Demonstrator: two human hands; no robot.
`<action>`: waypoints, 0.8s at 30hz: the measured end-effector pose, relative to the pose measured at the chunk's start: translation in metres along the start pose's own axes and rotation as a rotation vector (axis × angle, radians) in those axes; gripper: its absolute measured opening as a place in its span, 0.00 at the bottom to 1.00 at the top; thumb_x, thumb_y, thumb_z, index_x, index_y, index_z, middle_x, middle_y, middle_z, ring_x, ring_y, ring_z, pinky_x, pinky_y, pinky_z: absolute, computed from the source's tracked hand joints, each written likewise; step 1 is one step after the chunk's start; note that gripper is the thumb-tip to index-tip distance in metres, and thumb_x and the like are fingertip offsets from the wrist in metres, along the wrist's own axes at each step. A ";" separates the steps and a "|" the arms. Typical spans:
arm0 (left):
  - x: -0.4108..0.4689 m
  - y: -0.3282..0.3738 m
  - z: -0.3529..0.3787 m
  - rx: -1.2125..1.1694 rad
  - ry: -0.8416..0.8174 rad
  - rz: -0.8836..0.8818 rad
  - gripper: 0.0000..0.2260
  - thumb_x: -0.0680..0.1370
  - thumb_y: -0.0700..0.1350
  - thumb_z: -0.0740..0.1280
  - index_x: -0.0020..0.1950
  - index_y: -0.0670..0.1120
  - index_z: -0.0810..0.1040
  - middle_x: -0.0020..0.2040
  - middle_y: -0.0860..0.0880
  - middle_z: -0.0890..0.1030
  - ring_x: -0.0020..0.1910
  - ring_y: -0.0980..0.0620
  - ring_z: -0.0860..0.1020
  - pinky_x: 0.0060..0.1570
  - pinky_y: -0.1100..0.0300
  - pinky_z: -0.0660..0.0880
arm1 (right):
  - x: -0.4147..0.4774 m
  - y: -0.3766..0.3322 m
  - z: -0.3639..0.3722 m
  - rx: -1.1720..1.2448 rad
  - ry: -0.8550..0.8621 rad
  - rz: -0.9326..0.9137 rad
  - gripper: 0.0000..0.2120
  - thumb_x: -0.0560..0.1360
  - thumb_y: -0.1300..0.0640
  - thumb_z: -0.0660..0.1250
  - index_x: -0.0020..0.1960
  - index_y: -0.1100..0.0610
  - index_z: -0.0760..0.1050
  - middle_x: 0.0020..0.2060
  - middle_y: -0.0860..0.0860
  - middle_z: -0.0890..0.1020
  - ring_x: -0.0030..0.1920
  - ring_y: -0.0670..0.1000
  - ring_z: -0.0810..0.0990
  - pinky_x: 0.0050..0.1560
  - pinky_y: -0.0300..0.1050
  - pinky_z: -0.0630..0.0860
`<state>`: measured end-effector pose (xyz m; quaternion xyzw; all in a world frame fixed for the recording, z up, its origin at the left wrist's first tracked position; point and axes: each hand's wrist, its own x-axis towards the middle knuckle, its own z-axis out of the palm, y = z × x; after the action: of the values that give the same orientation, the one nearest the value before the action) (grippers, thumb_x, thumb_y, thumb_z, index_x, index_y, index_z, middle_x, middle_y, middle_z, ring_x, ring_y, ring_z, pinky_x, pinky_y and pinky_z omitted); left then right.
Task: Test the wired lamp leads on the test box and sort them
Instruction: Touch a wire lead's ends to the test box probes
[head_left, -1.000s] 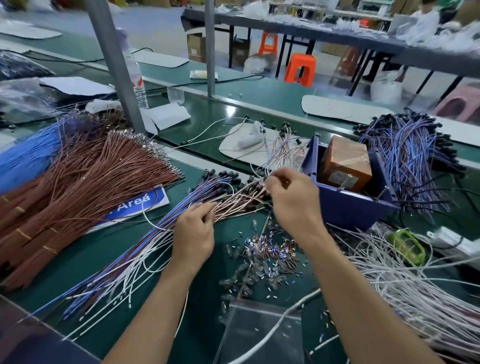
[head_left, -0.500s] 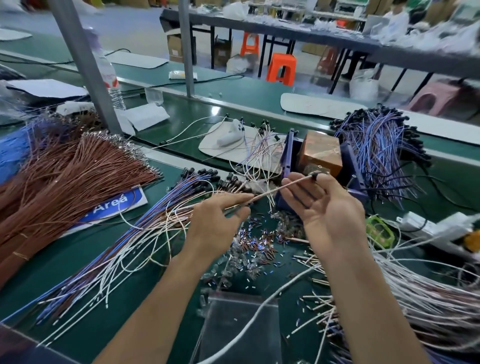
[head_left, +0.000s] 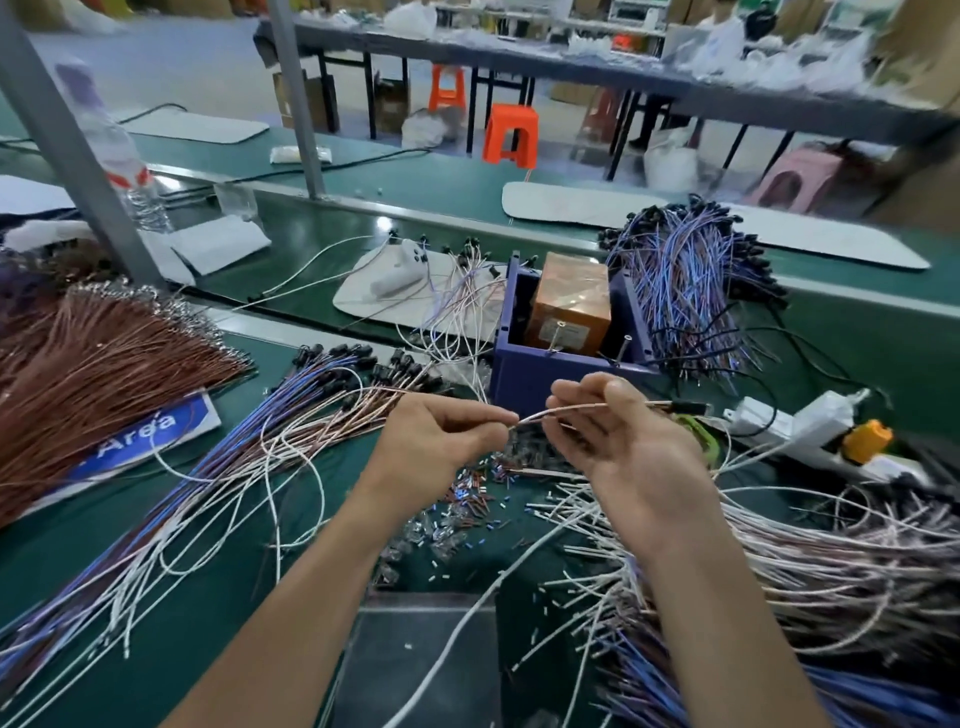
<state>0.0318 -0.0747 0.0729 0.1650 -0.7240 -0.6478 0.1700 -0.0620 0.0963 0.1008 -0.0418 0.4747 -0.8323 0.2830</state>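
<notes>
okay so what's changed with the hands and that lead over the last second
The right hand pulled one lead out of the fanned bundle and drew it rightward in front of the blue test box; the left hand came off the bundle and now pinches the lead's other end. The lead is not yet on the box. Piles and box stayed put.

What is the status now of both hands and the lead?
Left hand and right hand both pinch one lamp lead. Lead held level just before the blue test box, not touching it. Path clear.
</notes>
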 end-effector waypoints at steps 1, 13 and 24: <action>0.000 0.001 0.002 -0.003 -0.005 -0.004 0.08 0.74 0.36 0.76 0.46 0.49 0.90 0.32 0.52 0.84 0.29 0.60 0.75 0.31 0.70 0.70 | -0.001 -0.001 -0.002 -0.024 -0.013 -0.007 0.12 0.83 0.59 0.59 0.49 0.60 0.80 0.50 0.62 0.86 0.53 0.60 0.86 0.48 0.53 0.84; 0.002 -0.023 0.009 0.093 0.017 -0.077 0.10 0.72 0.37 0.78 0.40 0.54 0.89 0.35 0.48 0.87 0.34 0.54 0.84 0.37 0.65 0.79 | -0.010 -0.007 -0.038 -0.062 0.156 -0.042 0.15 0.86 0.63 0.55 0.47 0.62 0.79 0.42 0.62 0.86 0.44 0.59 0.87 0.43 0.51 0.85; -0.016 -0.028 0.006 0.414 -0.061 -0.065 0.14 0.64 0.60 0.73 0.49 0.71 0.84 0.51 0.72 0.83 0.51 0.73 0.79 0.47 0.77 0.71 | -0.012 -0.017 -0.069 0.043 0.295 -0.118 0.15 0.86 0.62 0.55 0.47 0.61 0.78 0.39 0.59 0.86 0.42 0.57 0.87 0.41 0.47 0.84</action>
<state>0.0436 -0.0654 0.0444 0.1999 -0.8407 -0.4952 0.0898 -0.0826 0.1618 0.0795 0.0590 0.4898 -0.8546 0.1618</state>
